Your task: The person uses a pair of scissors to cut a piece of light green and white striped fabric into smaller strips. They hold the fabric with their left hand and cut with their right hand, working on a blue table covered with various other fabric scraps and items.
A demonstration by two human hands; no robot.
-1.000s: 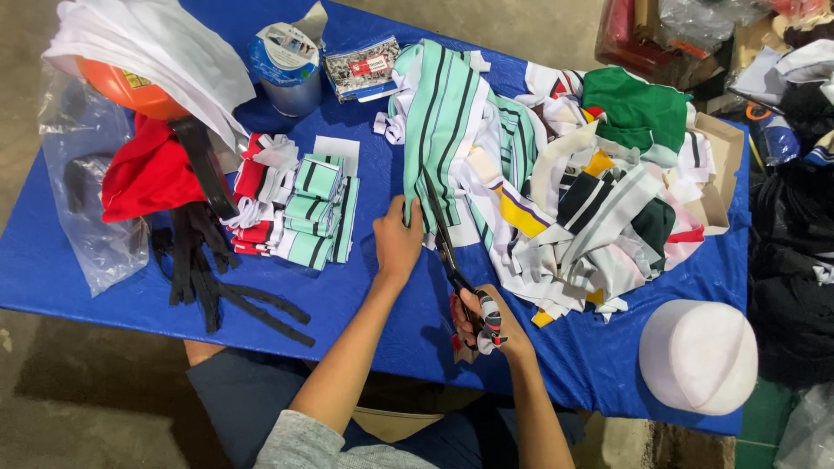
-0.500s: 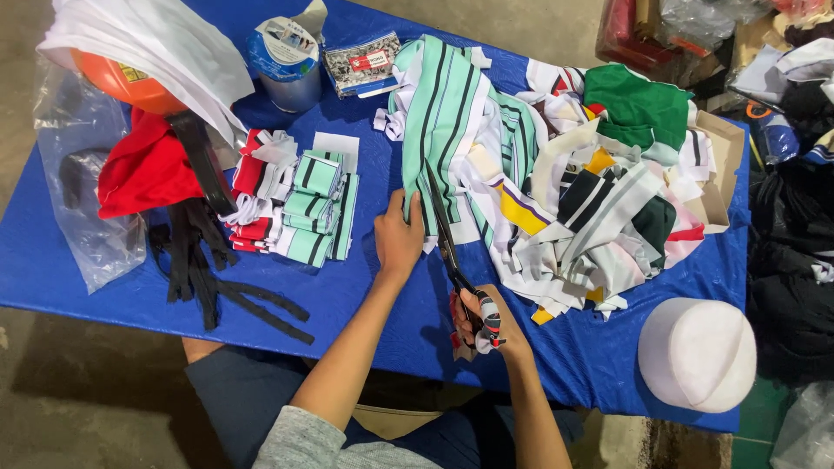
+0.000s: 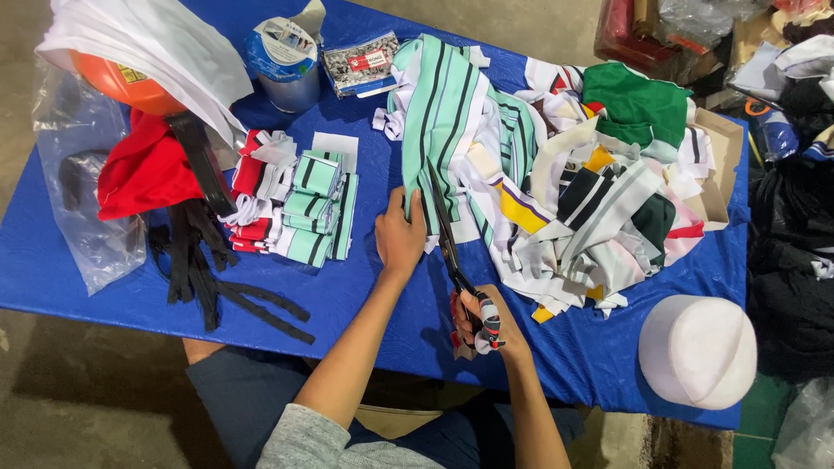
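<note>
My left hand (image 3: 399, 234) presses flat on the near end of a long mint-green strip of fabric with black stripes (image 3: 439, 122) lying on the blue table (image 3: 365, 304). My right hand (image 3: 483, 323) grips the handles of large black scissors (image 3: 445, 230); their blades run up along the strip's right side, just beside my left fingers. The strip stretches away toward the table's far edge.
A stack of cut green and red striped pieces (image 3: 300, 204) lies left of my hands, with black straps (image 3: 208, 269) and red cloth (image 3: 143, 169) beyond. A heap of mixed fabric scraps (image 3: 608, 182) fills the right. A white cap (image 3: 698, 349), a tin (image 3: 282, 56) and clear bags also sit here.
The scissors have moved a little further up along the striped strip, and my left hand has shifted slightly on the fabric's end.
</note>
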